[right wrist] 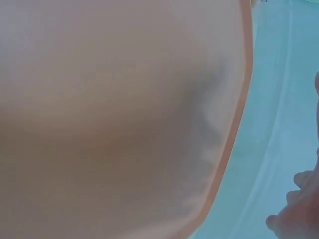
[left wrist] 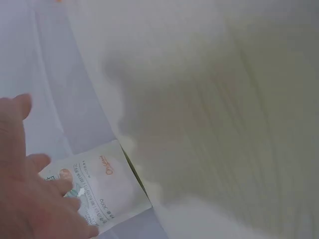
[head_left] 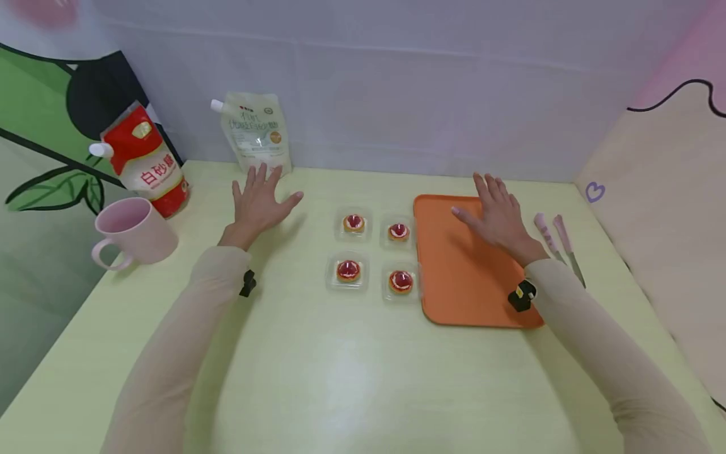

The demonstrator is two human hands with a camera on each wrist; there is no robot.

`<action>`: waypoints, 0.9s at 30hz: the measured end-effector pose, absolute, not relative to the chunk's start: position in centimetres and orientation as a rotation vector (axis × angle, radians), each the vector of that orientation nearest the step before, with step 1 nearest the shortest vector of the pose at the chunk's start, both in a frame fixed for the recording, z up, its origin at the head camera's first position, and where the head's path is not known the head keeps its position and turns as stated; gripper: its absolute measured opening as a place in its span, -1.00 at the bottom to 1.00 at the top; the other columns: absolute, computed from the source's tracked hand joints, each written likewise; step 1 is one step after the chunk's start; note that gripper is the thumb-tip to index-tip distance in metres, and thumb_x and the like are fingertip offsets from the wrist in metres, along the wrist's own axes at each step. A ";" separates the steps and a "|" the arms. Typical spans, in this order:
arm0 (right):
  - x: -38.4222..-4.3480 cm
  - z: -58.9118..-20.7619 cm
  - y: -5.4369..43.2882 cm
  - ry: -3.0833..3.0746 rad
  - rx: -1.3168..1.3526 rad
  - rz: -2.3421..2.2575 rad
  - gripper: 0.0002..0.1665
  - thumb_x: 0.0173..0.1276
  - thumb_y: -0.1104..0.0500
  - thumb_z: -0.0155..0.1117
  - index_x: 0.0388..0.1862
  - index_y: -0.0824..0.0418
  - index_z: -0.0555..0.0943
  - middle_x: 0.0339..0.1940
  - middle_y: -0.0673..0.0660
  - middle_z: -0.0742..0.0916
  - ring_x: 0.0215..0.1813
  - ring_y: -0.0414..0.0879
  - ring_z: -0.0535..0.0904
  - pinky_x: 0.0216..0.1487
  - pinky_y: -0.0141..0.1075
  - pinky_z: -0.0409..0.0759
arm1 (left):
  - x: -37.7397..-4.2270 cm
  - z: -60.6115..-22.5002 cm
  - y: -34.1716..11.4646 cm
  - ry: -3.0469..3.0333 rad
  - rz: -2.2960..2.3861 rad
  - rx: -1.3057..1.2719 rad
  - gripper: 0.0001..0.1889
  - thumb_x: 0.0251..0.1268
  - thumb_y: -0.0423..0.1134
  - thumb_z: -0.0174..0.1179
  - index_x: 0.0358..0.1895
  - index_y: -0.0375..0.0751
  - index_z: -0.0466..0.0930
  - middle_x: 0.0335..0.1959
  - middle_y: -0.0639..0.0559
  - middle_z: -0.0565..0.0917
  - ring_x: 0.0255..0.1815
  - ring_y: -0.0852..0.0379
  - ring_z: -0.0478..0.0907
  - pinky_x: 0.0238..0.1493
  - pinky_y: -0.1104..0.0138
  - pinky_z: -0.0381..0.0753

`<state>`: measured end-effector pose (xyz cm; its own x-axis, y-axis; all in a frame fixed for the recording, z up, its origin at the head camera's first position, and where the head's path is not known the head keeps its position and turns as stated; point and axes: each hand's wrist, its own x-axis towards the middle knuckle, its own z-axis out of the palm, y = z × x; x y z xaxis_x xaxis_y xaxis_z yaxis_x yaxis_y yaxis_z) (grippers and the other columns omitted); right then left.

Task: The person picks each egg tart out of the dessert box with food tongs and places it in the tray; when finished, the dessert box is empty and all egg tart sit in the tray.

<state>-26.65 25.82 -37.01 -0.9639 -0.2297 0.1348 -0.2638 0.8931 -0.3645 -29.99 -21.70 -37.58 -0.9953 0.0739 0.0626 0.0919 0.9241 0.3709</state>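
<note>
With its fingers spread, my left hand (head_left: 261, 202) is over the table in front of a pale spouted sugar pouch (head_left: 256, 129). Part of that pouch (left wrist: 117, 184) shows past the fingers in the left wrist view. My right hand (head_left: 498, 217), also spread and holding nothing, is above an orange tray (head_left: 454, 277) and casts a shadow on it. Between the hands sit several small tarts with red tops, each in a clear plastic box; one tart (head_left: 348, 270) is at the near left. The nearest right tart (head_left: 401, 282) stands beside the tray's left edge.
A pink mug (head_left: 142, 230) stands at the left, in front of a red and white sugar pouch (head_left: 149, 164) with a white cap. Two pink-handled knives (head_left: 547, 233) lie right of the tray, partly behind my right forearm. A pale cloth wall (head_left: 386, 94) borders the table's back.
</note>
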 end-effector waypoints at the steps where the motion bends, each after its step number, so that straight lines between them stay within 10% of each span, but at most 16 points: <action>1: -26.7 -36.9 25.7 -2.966 0.398 0.615 0.11 0.44 -0.41 -0.03 0.67 0.09 -0.24 0.67 0.32 -0.08 0.66 0.30 -0.24 0.49 0.38 -0.21 | -30.1 -37.5 -21.6 -3.060 -0.616 -0.150 -0.06 0.36 0.40 -0.10 0.63 -0.06 -0.10 0.65 -0.26 -0.14 0.66 -0.28 -0.35 0.47 -0.34 -0.43; 10: -27.5 -36.0 22.9 -2.976 0.486 0.811 0.14 0.38 -0.37 0.15 0.67 -0.12 -0.25 0.68 0.21 0.01 0.64 0.30 -0.03 0.45 0.38 0.01 | -30.6 -38.2 -20.5 -3.189 -0.990 -0.410 -0.18 0.36 -0.02 0.21 0.58 -0.21 0.05 0.58 -0.34 0.11 0.59 -0.35 0.01 0.53 -0.18 0.02; 27: -30.5 -34.5 15.1 -2.986 0.930 0.949 0.18 0.30 0.02 0.44 0.66 0.04 -0.13 0.45 0.34 0.43 0.42 0.19 0.44 0.39 0.07 0.41 | -31.0 -39.3 -17.5 -3.102 -1.328 -0.717 -0.22 0.17 -0.31 0.41 0.46 -0.30 0.26 0.45 -0.33 0.35 0.54 -0.27 0.16 0.54 -0.11 0.04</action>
